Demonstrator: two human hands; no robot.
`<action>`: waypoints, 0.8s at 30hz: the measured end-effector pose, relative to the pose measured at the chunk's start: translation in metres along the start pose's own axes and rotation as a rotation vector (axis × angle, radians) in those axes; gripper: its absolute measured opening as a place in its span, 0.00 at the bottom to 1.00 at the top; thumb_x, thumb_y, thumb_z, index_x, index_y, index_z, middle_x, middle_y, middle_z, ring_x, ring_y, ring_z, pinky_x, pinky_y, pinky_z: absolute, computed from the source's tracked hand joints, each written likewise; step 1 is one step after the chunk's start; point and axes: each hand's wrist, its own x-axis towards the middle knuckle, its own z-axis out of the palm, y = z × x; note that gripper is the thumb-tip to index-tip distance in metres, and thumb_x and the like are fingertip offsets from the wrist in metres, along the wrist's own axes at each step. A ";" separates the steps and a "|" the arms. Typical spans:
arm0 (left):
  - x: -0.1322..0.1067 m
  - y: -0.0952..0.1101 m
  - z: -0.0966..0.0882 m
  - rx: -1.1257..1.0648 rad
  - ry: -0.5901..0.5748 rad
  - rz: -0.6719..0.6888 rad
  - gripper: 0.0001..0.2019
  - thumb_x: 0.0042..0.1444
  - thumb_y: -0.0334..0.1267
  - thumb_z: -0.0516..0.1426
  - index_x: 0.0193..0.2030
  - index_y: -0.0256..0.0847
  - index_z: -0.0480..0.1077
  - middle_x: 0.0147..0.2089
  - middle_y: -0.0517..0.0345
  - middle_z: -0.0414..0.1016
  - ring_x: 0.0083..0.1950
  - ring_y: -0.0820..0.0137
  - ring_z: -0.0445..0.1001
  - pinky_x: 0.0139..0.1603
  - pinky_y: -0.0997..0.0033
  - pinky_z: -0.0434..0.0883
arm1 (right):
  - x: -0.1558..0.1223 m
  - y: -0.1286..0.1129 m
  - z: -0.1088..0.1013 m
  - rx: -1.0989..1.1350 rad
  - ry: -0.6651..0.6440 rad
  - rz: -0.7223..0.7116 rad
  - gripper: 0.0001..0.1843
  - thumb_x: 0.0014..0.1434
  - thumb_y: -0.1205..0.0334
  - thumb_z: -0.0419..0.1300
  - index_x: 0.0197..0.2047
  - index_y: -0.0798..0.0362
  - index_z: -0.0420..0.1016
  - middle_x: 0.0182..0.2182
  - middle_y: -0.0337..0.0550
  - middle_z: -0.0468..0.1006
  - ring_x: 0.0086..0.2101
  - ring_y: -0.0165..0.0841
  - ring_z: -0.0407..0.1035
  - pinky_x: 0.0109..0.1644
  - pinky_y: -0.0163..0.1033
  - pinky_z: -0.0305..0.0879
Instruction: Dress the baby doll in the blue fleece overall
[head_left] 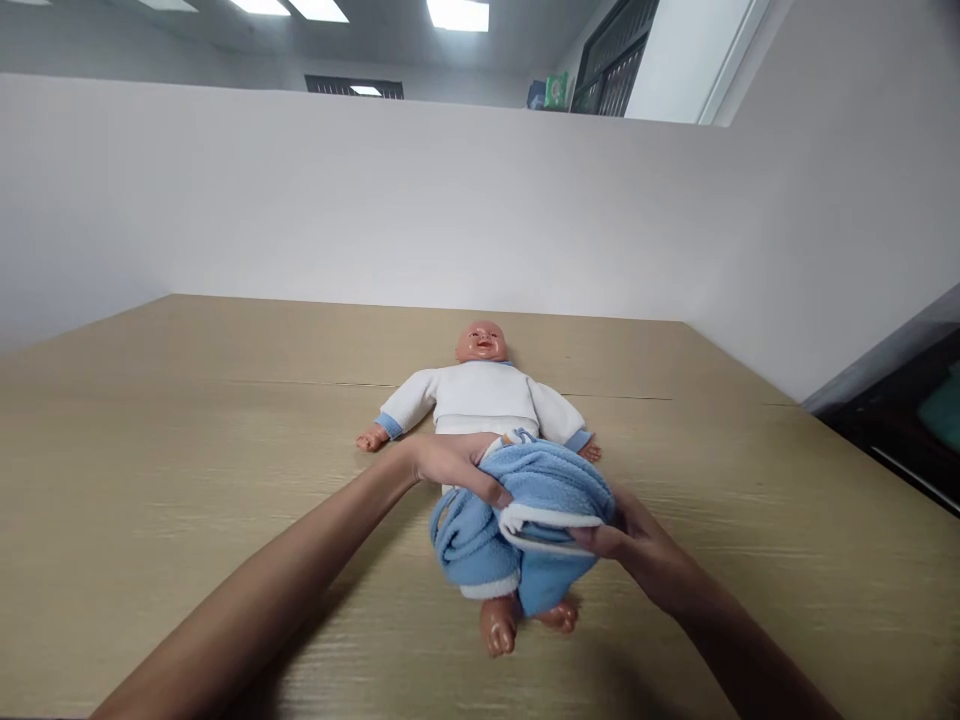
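Observation:
A baby doll [483, 342] lies on its back, head away from me, in a white top [486, 392] with blue cuffs. Bunched blue trousers [551, 475] with white hems cover its legs, and its bare feet [499, 625] stick out below. My left hand [457, 465] grips the trousers near the doll's waist, thumb on top of the cloth. On the other side my right hand [619, 530] pinches the white-edged hem of one trouser leg. Cloth hides some of the fingers of both hands.
The doll lies on a wide wooden table [225, 400] with a seam running across it. A white partition [420, 200] rises behind the far edge. At the right stands a dark object [900, 400], partly out of view.

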 end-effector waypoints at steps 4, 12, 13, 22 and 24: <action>0.004 0.012 0.008 -0.001 -0.028 0.000 0.27 0.50 0.46 0.74 0.55 0.40 0.80 0.54 0.56 0.85 0.56 0.59 0.82 0.62 0.65 0.77 | -0.019 -0.004 0.028 -0.050 0.271 0.008 0.23 0.57 0.42 0.73 0.49 0.49 0.83 0.39 0.49 0.85 0.45 0.52 0.78 0.54 0.55 0.77; 0.012 0.043 0.045 0.278 -0.071 -0.048 0.06 0.59 0.38 0.63 0.41 0.41 0.75 0.39 0.58 0.82 0.42 0.63 0.81 0.45 0.67 0.78 | -0.071 0.036 0.091 -0.044 0.551 0.169 0.36 0.64 0.45 0.70 0.71 0.48 0.73 0.63 0.55 0.80 0.69 0.59 0.66 0.73 0.59 0.67; 0.011 0.046 0.050 0.352 -0.045 -0.094 0.08 0.58 0.40 0.63 0.43 0.41 0.74 0.38 0.58 0.81 0.40 0.63 0.81 0.41 0.67 0.77 | -0.077 0.045 0.095 -0.080 0.564 0.210 0.37 0.63 0.43 0.70 0.71 0.49 0.74 0.63 0.57 0.80 0.69 0.60 0.66 0.75 0.59 0.65; 0.017 0.031 0.078 0.988 0.119 -0.370 0.35 0.49 0.54 0.68 0.61 0.40 0.68 0.48 0.43 0.82 0.47 0.48 0.81 0.38 0.60 0.72 | -0.100 0.072 0.090 -0.395 0.653 0.187 0.28 0.65 0.46 0.65 0.62 0.52 0.81 0.50 0.59 0.87 0.55 0.61 0.80 0.55 0.53 0.79; 0.019 0.025 0.080 1.007 0.140 -0.403 0.36 0.48 0.53 0.69 0.61 0.40 0.67 0.48 0.42 0.82 0.47 0.46 0.82 0.38 0.60 0.72 | -0.104 0.074 0.087 -0.540 0.723 0.130 0.24 0.63 0.49 0.67 0.59 0.50 0.83 0.47 0.59 0.87 0.52 0.62 0.80 0.51 0.54 0.79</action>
